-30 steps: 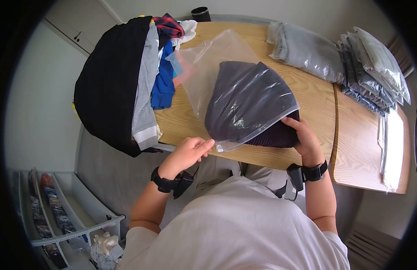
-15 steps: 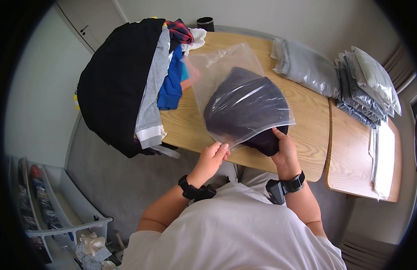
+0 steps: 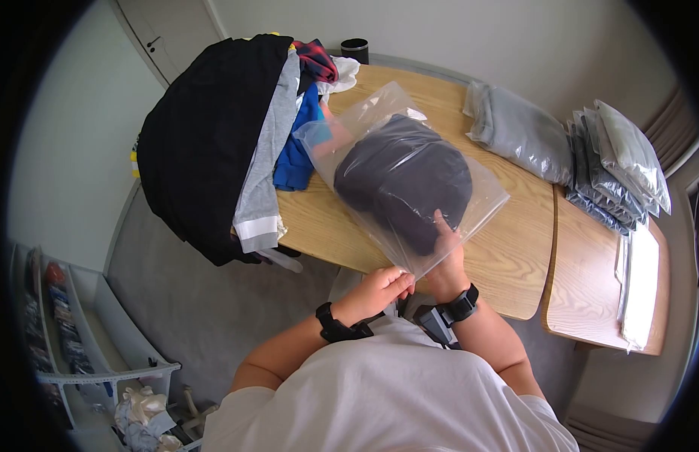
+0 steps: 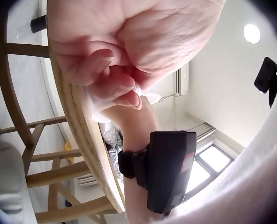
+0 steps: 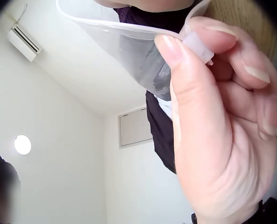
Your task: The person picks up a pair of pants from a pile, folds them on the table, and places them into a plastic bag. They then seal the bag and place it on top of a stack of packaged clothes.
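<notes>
A folded dark purple garment [image 3: 402, 169] lies inside a clear zip bag [image 3: 486, 197] on the wooden table [image 3: 507, 264]. My right hand [image 3: 446, 260] reaches into the bag's mouth and holds the garment's near edge, thumb on top and fingers hidden beneath it. At the near corner of the mouth, my left hand [image 3: 379, 290] pinches the bag. In the right wrist view, the left thumb and forefinger grip the white zip slider [image 5: 197, 46] at that corner, with dark fabric [image 5: 152, 18] showing through the mouth. The left wrist view shows the left palm [image 4: 129, 42] with its fingers curled.
On the left is a large heap of clothes [image 3: 214, 143], a blue garment [image 3: 293, 162] beside the bag. Bagged garments [image 3: 519, 132] and a bagged stack [image 3: 617, 162] sit at back right. White bags [image 3: 642, 286] lie on the right table; a divided bin [image 3: 116, 324] stands lower left.
The garment has gone deeper into the bag, its near edge now inside the mouth. My right hand has followed it in, moving left; the left hand has moved right with the bag's corner.
</notes>
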Motion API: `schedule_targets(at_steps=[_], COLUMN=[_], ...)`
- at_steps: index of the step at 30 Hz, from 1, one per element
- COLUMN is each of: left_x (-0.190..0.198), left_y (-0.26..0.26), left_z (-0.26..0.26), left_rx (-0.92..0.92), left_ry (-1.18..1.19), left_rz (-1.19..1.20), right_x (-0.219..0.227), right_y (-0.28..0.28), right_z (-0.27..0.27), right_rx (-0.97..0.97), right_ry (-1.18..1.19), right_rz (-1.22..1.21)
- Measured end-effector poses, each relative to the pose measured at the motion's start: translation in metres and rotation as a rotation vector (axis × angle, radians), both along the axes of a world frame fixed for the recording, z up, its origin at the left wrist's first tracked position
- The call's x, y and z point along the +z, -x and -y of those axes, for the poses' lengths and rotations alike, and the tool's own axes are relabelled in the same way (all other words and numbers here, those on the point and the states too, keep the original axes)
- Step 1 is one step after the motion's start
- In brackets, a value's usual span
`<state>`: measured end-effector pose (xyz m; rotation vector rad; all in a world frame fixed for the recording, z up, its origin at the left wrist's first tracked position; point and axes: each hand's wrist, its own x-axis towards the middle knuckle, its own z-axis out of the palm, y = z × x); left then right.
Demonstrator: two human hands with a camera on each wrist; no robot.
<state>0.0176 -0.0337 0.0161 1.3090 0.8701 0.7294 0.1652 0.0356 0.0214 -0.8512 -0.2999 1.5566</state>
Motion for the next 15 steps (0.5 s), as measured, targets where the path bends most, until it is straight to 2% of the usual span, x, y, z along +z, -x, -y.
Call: schedule_targets(at_steps=[2, 3, 5, 6, 7, 9, 10, 11, 12, 13, 15], left_x=[0.002, 0.003, 0.006, 0.007, 0.008, 0.011, 0.013, 0.018, 0.017, 0.017, 0.020], left_y=[0.002, 0.005, 0.018, 0.022, 0.023, 0.025, 0.021, 0.016, 0.012, 0.010, 0.017], left_z=[0.006, 0.005, 0.002, 0.002, 0.002, 0.003, 0.000, 0.004, 0.006, 0.007, 0.006], left_rx=[-0.023, -0.051, -0.067, -0.091, -0.090, -0.281, -0.326, -0.352, -0.354, -0.356, -0.346], left_ry=[-0.004, -0.012, 0.023, 0.070, 0.070, -0.068, -0.136, -0.279, -0.319, -0.360, -0.416], left_rz=[-0.018, -0.037, -0.021, -0.008, -0.007, -0.084, -0.094, -0.177, -0.173, -0.169, -0.186], right_x=[0.021, 0.025, 0.030, 0.035, 0.034, 0.023, 0.014, 0.006, 0.002, -0.001, 0.015], right_y=[0.006, 0.004, -0.005, -0.006, -0.006, -0.003, 0.004, 0.016, 0.023, 0.025, 0.030], right_z=[0.011, 0.014, 0.018, 0.018, 0.017, 0.013, 0.003, 0.000, -0.002, -0.002, 0.002], right_rx=[0.108, 0.111, 0.556, 0.651, 0.652, 0.783, 0.789, 0.750, 0.711, 0.720, 0.642], right_ry=[0.194, 0.189, 0.181, 0.226, 0.226, 0.351, 0.341, 0.342, 0.340, 0.333, 0.141], right_rz=[-0.120, -0.120, -0.151, -0.134, -0.133, -0.192, -0.188, -0.320, -0.449, -0.449, -0.319])
